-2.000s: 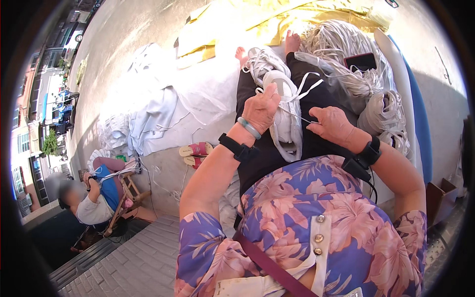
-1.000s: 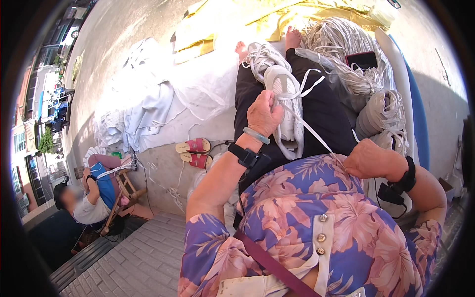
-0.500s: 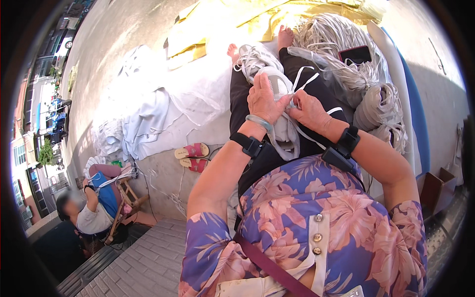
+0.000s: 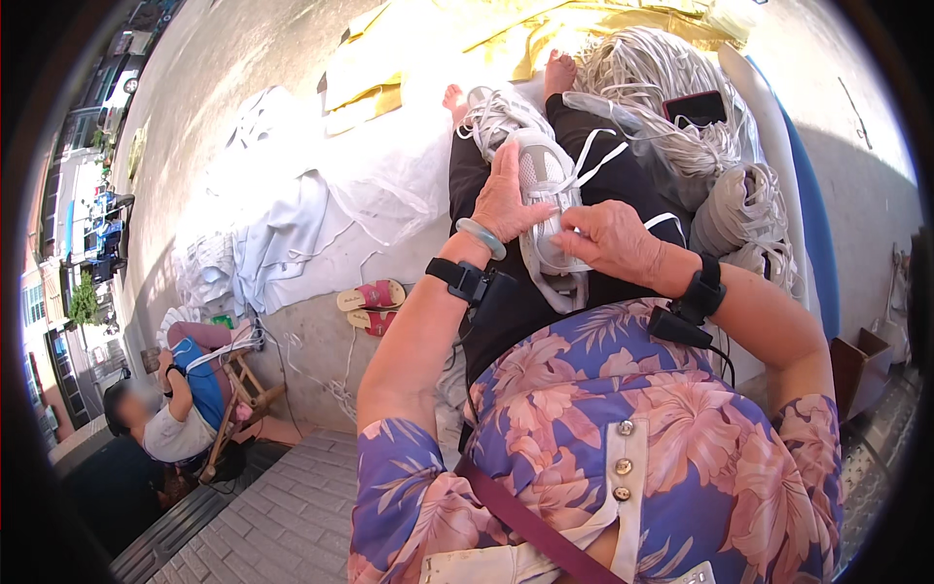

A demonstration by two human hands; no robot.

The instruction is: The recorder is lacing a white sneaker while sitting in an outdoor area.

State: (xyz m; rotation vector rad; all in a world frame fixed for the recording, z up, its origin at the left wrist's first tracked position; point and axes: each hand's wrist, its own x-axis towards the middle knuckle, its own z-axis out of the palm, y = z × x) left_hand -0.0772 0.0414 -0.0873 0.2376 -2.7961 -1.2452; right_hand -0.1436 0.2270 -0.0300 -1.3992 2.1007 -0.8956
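A pale grey and white sneaker (image 4: 540,167) lies on my lap, toe pointing away from me. Its white lace (image 4: 595,161) trails in loose loops to the right of the toe. Along the shoe's left side, my left hand (image 4: 508,200) rests with straight fingers and its thumb spread over the lacing. My right hand (image 4: 615,243) is over the shoe's right side near the opening, its fingers curled and pinched together; what lies between them is hidden. Just beyond the toe, between my legs, is more laced grey footwear (image 4: 498,112).
Large bundles of off-white laces (image 4: 647,73) and a rolled bundle (image 4: 741,206) lie to my right, with a dark phone (image 4: 696,109) on top. Pink sandals (image 4: 372,295) stand on the ground at left. Another person (image 4: 185,404) sits at the lower left. White cloth (image 4: 282,219) spreads at left.
My right hand has come off the lace by the toe and moved toward the shoe's opening. My left hand has slid slightly left, uncovering more of the toe.
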